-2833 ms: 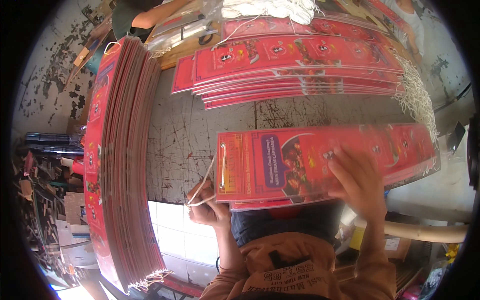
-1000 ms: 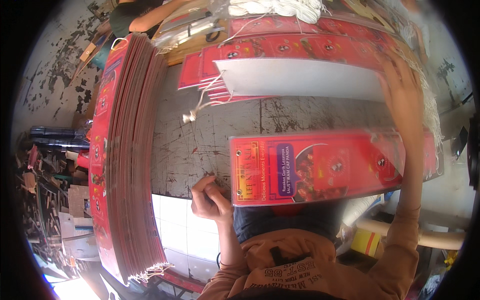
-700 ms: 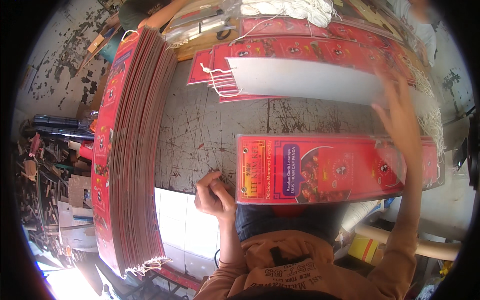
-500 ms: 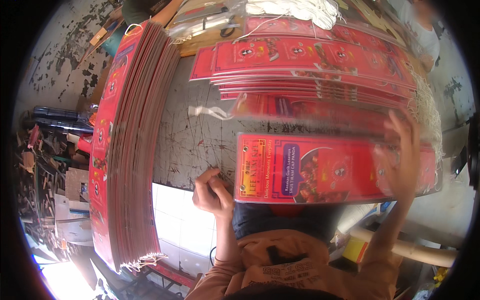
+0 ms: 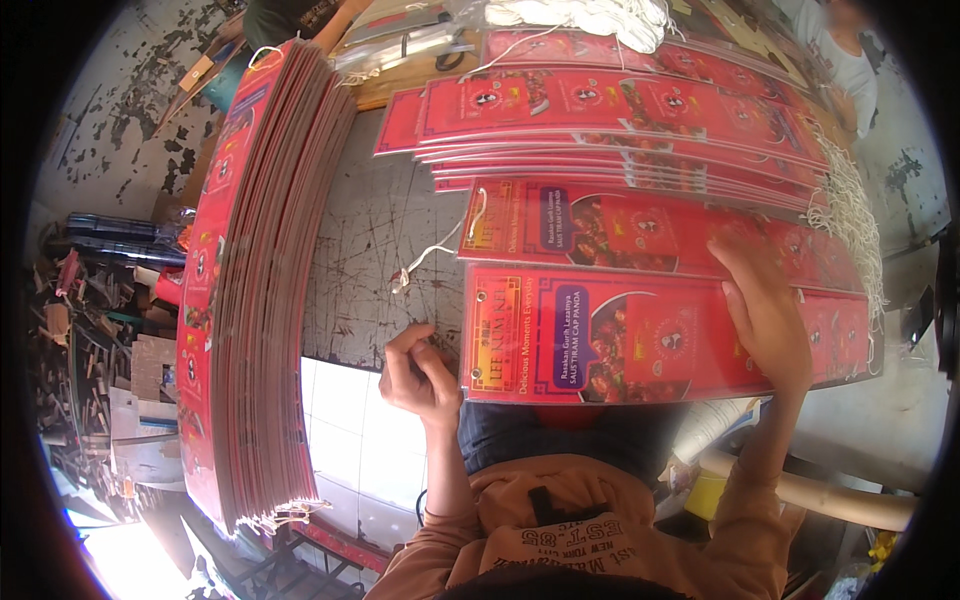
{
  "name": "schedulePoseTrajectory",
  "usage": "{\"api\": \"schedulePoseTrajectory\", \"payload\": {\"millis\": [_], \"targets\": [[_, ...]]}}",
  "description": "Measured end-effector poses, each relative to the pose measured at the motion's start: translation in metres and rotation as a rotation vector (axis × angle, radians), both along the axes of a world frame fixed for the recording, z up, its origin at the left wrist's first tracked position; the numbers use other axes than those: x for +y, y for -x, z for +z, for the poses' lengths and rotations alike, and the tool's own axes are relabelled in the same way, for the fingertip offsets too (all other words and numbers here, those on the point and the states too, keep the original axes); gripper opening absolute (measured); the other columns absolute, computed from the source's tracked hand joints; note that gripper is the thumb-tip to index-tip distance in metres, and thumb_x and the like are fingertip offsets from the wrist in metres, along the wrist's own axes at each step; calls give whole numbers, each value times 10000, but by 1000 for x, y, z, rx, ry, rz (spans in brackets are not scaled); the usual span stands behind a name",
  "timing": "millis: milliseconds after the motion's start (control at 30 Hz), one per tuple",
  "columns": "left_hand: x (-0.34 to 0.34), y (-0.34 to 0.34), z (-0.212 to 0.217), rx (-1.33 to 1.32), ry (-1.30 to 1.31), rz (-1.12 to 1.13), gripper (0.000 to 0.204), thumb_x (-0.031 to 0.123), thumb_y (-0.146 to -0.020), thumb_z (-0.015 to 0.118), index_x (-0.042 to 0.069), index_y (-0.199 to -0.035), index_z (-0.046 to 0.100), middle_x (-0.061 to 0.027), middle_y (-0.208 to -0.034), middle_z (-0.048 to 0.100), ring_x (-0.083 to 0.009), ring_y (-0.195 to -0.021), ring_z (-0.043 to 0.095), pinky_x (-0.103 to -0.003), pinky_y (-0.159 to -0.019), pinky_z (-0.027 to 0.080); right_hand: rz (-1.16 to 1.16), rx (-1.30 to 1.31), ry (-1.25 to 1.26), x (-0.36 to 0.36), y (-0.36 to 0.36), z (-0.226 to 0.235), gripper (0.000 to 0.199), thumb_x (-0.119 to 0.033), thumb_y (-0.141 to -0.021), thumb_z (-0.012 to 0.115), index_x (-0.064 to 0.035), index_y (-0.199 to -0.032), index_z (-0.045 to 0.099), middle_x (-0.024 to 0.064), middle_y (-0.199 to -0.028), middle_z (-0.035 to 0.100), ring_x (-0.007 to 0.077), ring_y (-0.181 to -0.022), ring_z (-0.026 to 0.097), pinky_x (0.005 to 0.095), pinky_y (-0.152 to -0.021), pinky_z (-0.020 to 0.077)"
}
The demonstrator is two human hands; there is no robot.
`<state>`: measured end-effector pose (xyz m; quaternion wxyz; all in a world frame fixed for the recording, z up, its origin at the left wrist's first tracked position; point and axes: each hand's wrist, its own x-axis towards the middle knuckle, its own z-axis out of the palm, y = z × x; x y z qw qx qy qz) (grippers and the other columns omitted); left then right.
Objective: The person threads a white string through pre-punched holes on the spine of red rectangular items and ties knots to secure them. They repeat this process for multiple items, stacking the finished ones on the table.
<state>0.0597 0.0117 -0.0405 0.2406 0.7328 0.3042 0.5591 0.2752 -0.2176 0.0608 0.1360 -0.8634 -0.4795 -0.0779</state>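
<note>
Right in front of me lies a long red printed card sign (image 5: 700, 345) with a metal eyelet at its left end. Just beyond it rests a second red card sign (image 5: 610, 225), partly overlapped by or touching the first. A white string (image 5: 435, 250) trails from its left end onto the table. My right hand (image 5: 765, 325) lies across both signs toward their right side, its fingers stretched out and holding nothing. Beside the near sign's left end, my left hand (image 5: 420, 378) is closed with curled fingers; whatever may be inside is hidden.
A tall stack of red signs (image 5: 265, 290) stands on the left. Behind the two signs are overlapping red signs (image 5: 600, 105), with white strings (image 5: 845, 210) hanging at their right and a white string bundle (image 5: 590, 15) on top. Other people are at the far side of the scratched grey table (image 5: 350, 230).
The second sign, blurred by motion before, now lies flat beyond the near one, its string trailing toward me. My right hand has come down onto the signs and shifted left. My left hand stays put.
</note>
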Motion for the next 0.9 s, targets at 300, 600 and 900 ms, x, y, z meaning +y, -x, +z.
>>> {"api": "schedulePoseTrajectory", "payload": {"millis": [300, 600, 900], "targets": [[0, 0, 0, -1, -12, -14, 164, -12, -824, 401, 9, -828, 564, -5, -408, 460, -80, -355, 447, -205, -388, 328, 1, 48, -90, -1, 2, -10, 305, -13, -808, 502, -49, -1109, 532, 138, -1145, 524, 322, -1049, 495, 399, -878, 411], [7, 11, 7, -612, 424, -467, 178, 128, -828, 414, 8, -900, 524, -26, -541, 433, -61, -457, 350, -175, -450, 243, 618, 726, -729, -53, 64, -20, 377, -318, -735, 676, -15, -936, 578, 192, -1001, 575, 316, -860, 584, 455, -739, 465], [-129, -20, 44, -1080, 373, -573, 712, 476, -821, 476, 96, -1354, 197, -209, -1285, 272, -276, -1230, 272, -409, -1034, 232, 564, 536, -1506, 37, 143, -40, 546, -408, -737, 624, -16, -1052, 410, 181, -1112, 372, 314, -979, 385, 465, -818, 310]]}}
